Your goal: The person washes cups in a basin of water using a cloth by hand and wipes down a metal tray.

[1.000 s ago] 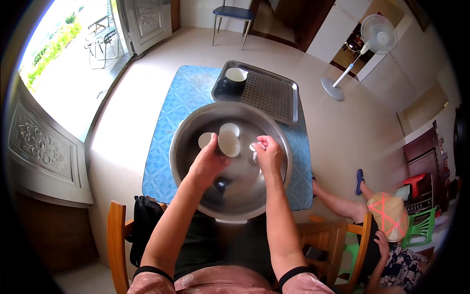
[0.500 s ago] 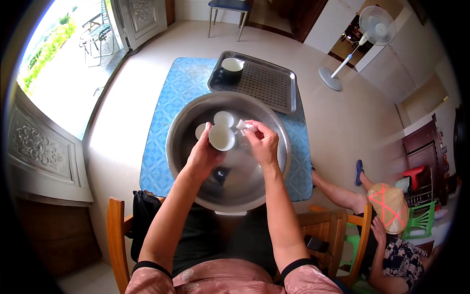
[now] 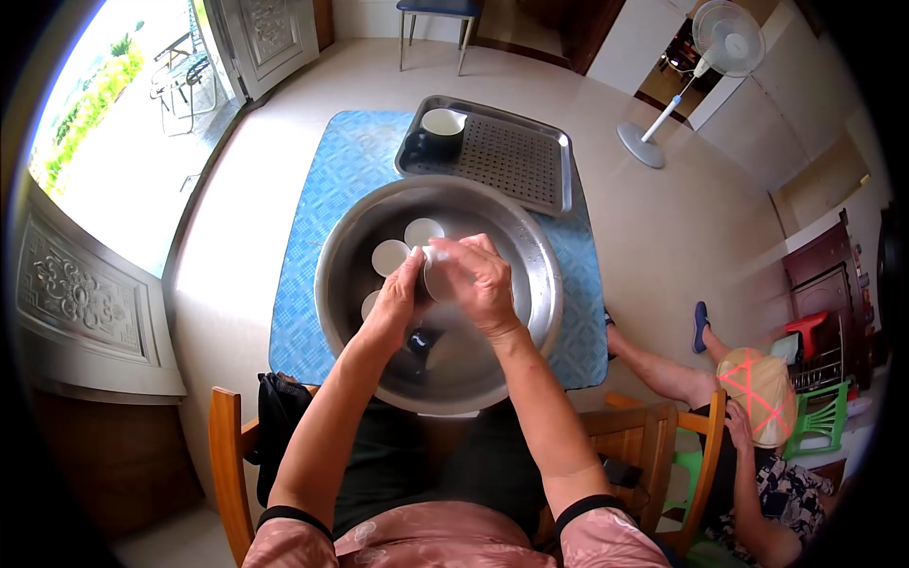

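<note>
Over the large metal basin, my left hand holds a white cup by its side. My right hand is closed on a small white cloth at the cup's rim, and its fingers cover much of the cup. Other white cups sit in the basin beyond and left of my left hand, one near the far side and another beside it. A small dark object lies in the basin below my hands.
The basin stands on a blue patterned table. Behind it, a perforated metal tray holds a dark cup with a white inside. A person sits at the right with a straw-coloured hat. A fan stands farther back.
My right hand has moved left with the cloth, onto the cup in my left hand. The other white cups now show farther left in the basin, with a third partly visible.
</note>
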`<state>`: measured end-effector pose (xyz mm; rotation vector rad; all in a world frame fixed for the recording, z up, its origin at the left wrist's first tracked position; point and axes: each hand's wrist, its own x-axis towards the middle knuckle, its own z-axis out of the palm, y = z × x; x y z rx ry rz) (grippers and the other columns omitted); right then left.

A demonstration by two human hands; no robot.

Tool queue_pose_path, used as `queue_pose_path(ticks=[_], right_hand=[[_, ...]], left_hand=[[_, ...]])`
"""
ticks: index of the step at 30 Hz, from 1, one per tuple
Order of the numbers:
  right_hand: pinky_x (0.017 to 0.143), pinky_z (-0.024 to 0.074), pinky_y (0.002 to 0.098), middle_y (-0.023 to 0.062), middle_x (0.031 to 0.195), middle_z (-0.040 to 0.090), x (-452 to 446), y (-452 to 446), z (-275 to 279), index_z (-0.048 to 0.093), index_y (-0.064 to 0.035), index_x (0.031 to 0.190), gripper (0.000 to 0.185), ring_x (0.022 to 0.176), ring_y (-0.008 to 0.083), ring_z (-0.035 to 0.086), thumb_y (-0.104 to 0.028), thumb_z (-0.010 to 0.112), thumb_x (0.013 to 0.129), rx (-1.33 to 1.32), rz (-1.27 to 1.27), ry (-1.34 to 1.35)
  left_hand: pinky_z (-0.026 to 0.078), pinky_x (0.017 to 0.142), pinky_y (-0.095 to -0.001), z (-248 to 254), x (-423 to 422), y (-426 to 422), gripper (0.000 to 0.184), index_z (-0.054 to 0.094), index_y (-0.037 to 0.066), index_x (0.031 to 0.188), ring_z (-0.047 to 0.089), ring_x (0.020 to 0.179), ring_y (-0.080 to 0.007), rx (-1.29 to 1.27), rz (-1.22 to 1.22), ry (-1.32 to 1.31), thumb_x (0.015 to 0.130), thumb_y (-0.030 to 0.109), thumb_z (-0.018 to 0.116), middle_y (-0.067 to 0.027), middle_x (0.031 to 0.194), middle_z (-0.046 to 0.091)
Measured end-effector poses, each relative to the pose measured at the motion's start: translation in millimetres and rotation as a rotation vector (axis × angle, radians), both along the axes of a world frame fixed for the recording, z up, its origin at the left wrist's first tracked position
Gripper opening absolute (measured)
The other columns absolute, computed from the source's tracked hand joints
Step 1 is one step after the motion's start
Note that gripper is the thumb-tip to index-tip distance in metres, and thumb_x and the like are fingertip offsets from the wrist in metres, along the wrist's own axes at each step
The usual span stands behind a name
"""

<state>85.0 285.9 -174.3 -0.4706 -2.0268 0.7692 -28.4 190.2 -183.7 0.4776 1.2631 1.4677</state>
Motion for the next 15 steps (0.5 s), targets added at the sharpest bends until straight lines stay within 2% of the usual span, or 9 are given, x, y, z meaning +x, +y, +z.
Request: queue_pose_path(ticks=[3,6,9,12,15], right_hand=[[0.068,0.0519,0.0304,0.0082,0.090,0.070,0,0,-7,0.073,-0.0085,0.101,0.022,0.072,0.0197,0.061,-0.005,0.072,0.079,-0.097,-0.057,0.003],[0.073,0.0511,0.0301,0.0094,0.086,0.068,1,-4,-7,0.072,-0.0061,0.103,0.020,0.076,0.0182,0.064,-0.016,0.066,0.087,-0.289,-0.088,-0.091],[0.060,0.0478,0.0243,0.0095,0.077,0.069,4,3,-15,0.072,-0.0020,0.094,0.018,0.064,0.0095,0.060,-0.016,0.071,0.082,-0.716,0.097,-0.083],[0.061,0.0461,0.0224,0.0085,0.071,0.067,12,7,-13,0.071,-0.0009,0.092,0.022,0.067,0.0063,0.059,-0.019,0.072,0.080,-0.877,0.279,-0.170],[0.073,0.0510,0.0304,0.0111,0.082,0.069,18,2,-9,0.072,-0.0036,0.095,0.022,0.079,0.0175,0.066,-0.020,0.069,0.080,-0.595,0.202,-0.402]], left_hand=[[0.044,0.075,-0.0267,-2,6,4,0.046,0.058,0.008,0.110,0.050,0.085,-0.0082,0.009,0.127,0.071,0.099,0.050,0.043,0.0028,0.091,0.055],[0.043,0.075,-0.0260,-6,5,1,0.038,0.057,0.010,0.106,0.050,0.084,-0.0076,0.088,0.172,0.200,0.101,0.045,0.043,0.0030,0.089,0.054],[0.042,0.075,-0.0244,-24,-3,3,0.034,0.056,0.011,0.102,0.049,0.082,-0.0068,0.146,0.230,0.367,0.101,0.042,0.044,0.0035,0.087,0.052],[0.039,0.071,-0.0231,-20,-3,5,0.032,0.056,0.011,0.098,0.048,0.081,-0.0061,0.230,0.363,0.171,0.102,0.041,0.044,0.0030,0.085,0.052],[0.037,0.063,-0.0226,-14,-11,1,0.032,0.057,0.015,0.097,0.049,0.073,-0.0077,0.191,0.271,-0.102,0.100,0.045,0.046,0.0023,0.083,0.055]])
